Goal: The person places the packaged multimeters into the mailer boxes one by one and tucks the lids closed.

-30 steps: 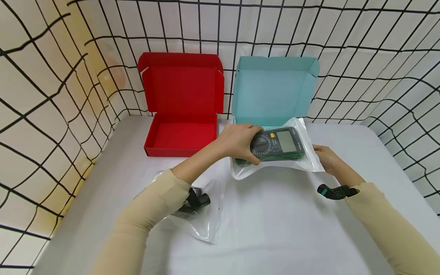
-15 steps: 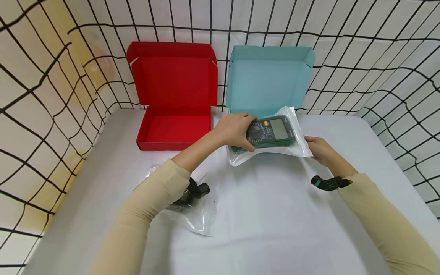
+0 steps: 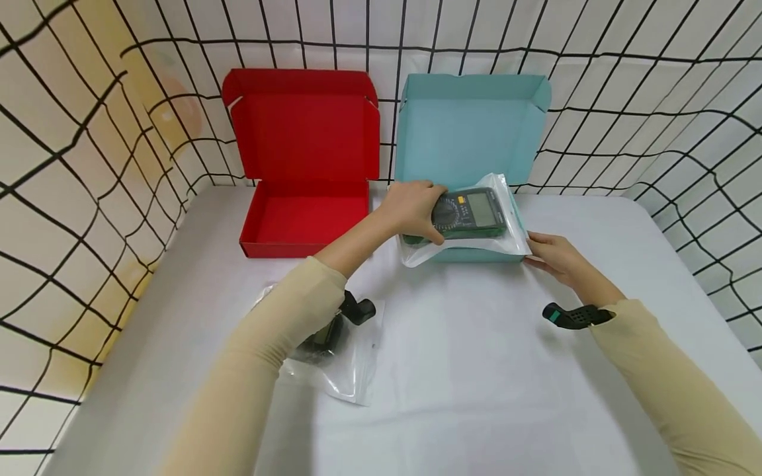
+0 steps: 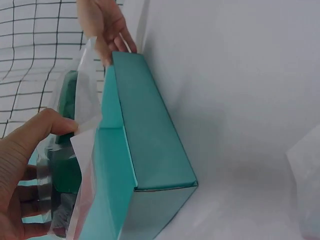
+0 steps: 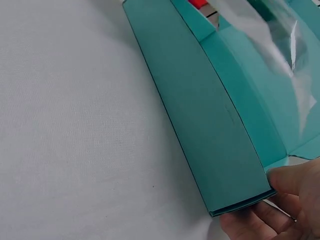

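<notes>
In the head view my left hand (image 3: pixel 413 210) grips a digital multimeter (image 3: pixel 467 213) inside a clear plastic bag (image 3: pixel 512 231), its dial and screen facing up. The teal box (image 3: pixel 476 256) stands with its lid raised at the back, and the bagged meter overlaps its tray from above. The left wrist view shows my thumb (image 4: pixel 62 125) on the meter's green edge, fingers on the far side. My right hand (image 3: pixel 553 258) holds the teal box's front right corner; in the right wrist view the thumb (image 5: pixel 290 179) lies on the wall's inner side, fingers outside.
An open red box (image 3: pixel 303 250) stands left of the teal one. Nearer, partly under my left sleeve, lies another clear bag (image 3: pixel 357 370) with a dark device (image 3: pixel 324 338) in it. A black wire grid (image 3: pixel 601 119) borders the white table at the back and sides.
The bagged multimeter has moved back over the teal box, whose front wall now shows below the bag. My right hand's hold on the box corner has come into view. The head view has shifted.
</notes>
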Tool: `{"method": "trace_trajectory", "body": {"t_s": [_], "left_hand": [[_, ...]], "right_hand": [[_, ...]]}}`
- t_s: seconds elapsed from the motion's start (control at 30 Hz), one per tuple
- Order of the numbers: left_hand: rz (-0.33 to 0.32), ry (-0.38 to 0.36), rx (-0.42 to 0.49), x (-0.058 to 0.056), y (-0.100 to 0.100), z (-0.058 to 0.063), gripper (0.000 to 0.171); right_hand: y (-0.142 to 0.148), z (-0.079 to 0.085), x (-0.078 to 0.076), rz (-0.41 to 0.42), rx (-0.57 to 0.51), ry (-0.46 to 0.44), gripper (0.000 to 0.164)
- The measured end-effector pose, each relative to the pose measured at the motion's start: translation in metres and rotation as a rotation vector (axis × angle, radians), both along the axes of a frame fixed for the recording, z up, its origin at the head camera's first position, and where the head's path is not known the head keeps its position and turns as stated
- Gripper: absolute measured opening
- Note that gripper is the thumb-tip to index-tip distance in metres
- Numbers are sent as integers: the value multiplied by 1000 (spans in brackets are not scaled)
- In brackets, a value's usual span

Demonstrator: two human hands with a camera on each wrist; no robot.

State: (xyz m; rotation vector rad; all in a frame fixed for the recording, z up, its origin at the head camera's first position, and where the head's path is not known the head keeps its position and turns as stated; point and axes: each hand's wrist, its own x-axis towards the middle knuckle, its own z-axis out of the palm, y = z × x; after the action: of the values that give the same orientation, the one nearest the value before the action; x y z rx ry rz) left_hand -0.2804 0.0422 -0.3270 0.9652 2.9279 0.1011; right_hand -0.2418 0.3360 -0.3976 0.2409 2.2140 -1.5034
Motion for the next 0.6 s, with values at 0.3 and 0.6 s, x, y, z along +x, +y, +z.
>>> {"method": "trace_trajectory", "body": {"t_s": [0.3, 0.6], "left_hand": [[21, 13, -65, -16, 11, -4, 86], [18, -9, -48, -22, 23, -20, 82]], "right_hand": [[6, 4, -4, 0, -5, 26, 60], [10, -7, 7, 0, -4, 37, 59]]}}
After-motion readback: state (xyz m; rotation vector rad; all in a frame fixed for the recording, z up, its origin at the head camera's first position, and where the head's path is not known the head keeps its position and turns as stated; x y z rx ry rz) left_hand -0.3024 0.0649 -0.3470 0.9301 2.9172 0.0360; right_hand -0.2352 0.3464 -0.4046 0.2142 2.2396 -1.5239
